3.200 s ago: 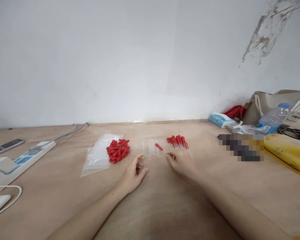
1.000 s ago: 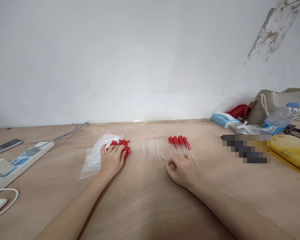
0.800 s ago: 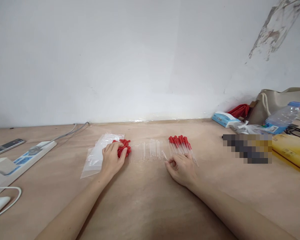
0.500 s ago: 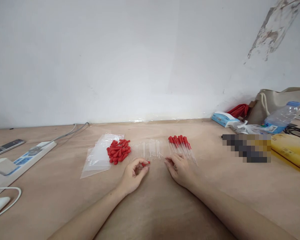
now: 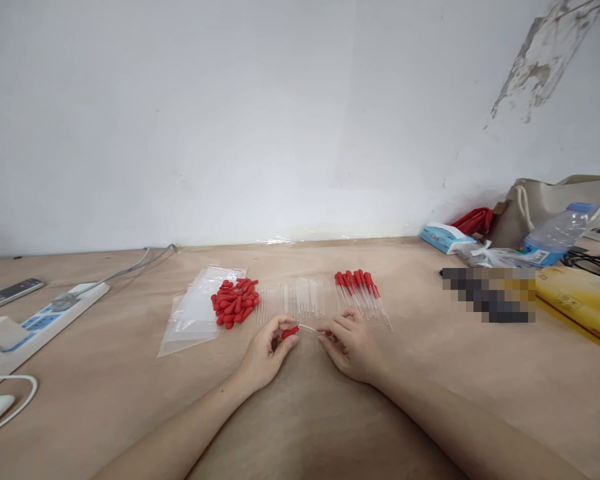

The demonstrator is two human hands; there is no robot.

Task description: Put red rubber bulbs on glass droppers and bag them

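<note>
My left hand (image 5: 270, 348) is closed on a red rubber bulb (image 5: 290, 332), its open end facing right. Between the fingertips of my right hand (image 5: 350, 343) is a thin glass dropper tube (image 5: 307, 327), whose end points left at the bulb's mouth; I cannot tell whether they touch. Behind my hands lies a row of clear glass tubes (image 5: 290, 298). A heap of loose red bulbs (image 5: 234, 303) sits to the left of the row. On its right lie several droppers with red bulbs fitted on glass tubes (image 5: 357, 285), side by side.
Clear plastic bags (image 5: 193, 317) lie left of the bulb heap. Farther left are a power strip (image 5: 50, 323) and a dark remote-like device (image 5: 10, 293). At right stand a blue tissue pack (image 5: 445, 238), a plastic bottle (image 5: 560, 233) and a yellow package (image 5: 580, 293).
My right hand has moved left with the glass tube, bringing its end up to the red bulb. The bulb now shows more between my left fingers.
</note>
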